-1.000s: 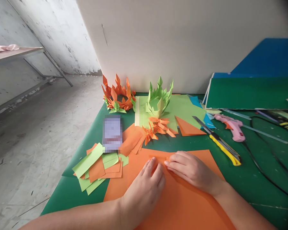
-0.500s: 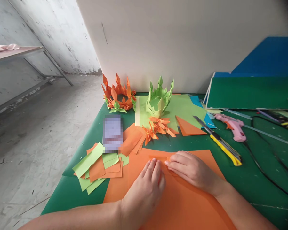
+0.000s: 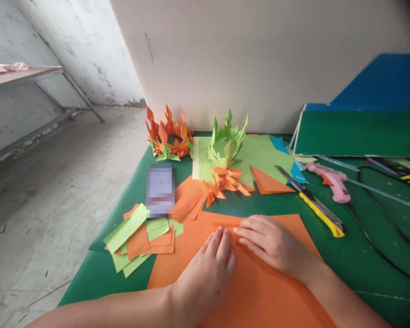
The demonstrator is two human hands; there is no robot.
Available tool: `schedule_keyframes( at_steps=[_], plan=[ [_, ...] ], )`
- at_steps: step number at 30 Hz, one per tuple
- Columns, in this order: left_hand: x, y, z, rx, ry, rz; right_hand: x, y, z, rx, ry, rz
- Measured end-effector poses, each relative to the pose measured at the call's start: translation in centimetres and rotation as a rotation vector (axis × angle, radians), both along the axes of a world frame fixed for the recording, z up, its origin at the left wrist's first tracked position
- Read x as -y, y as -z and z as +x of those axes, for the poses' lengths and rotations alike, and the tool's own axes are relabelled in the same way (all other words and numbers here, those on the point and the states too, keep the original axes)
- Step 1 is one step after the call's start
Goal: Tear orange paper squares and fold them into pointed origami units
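Pressing orange fold [image 3: 226, 226], left hand [image 3: 205, 278], right hand [image 3: 272, 243], fingertips atop

Your left hand [image 3: 205, 273] & right hand [image 3: 273, 243] lie btm-centre on the big sheet [image 3: 259, 291]; scrap pile [image 3: 136, 241] to its left, folded flowers [image 3: 225, 182] just behind at mid-frame, knife [image 3: 319, 207] then glue gun [image 3: 330, 180] to the right.

Both hands flat on a big orange sheet [image 3: 259, 291] on the green table [image 3: 379, 273]. Left hand [image 3: 205, 275] and right hand [image 3: 271, 243] press fingertips together on a small folded orange piece [image 3: 225, 226], shape hard to make out. Cut paper scraps [image 3: 140, 239] lie left of the sheet. Orange crown [image 3: 167, 134], green crown [image 3: 227, 139], yellow utility knife [image 3: 319, 212] and pink glue gun [image 3: 330, 181] sit behind.
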State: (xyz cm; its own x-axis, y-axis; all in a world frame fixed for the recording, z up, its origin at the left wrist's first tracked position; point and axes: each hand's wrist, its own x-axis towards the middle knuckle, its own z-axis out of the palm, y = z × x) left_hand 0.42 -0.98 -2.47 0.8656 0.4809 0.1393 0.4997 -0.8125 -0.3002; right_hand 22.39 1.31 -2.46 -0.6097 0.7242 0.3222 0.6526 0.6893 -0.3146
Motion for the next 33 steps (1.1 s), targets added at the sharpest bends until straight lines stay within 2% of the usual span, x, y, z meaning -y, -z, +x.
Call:
schedule_keyframes(
  at_steps=[3,10,20,29,33],
  plan=[
    [0.2,0.1,0.0,0.027,-0.008,0.010,0.1,0.3,-0.5,0.039,0.030,0.007],
    [0.4,0.5,0.2,0.045,-0.021,0.043,-0.1,0.4,-1.6,0.152,0.079,-0.090],
    [0.5,0.1,0.4,-0.013,-0.031,0.016,-0.3,0.1,-3.3,0.181,0.140,-0.112],
    [0.2,0.1,0.3,0.061,-0.010,-0.015,0.2,-0.1,1.1,0.133,0.178,-0.066],
    [0.0,0.0,0.2,0.054,0.000,-0.042,-0.1,-0.6,3.0,0.111,0.134,-0.056]
  ],
)
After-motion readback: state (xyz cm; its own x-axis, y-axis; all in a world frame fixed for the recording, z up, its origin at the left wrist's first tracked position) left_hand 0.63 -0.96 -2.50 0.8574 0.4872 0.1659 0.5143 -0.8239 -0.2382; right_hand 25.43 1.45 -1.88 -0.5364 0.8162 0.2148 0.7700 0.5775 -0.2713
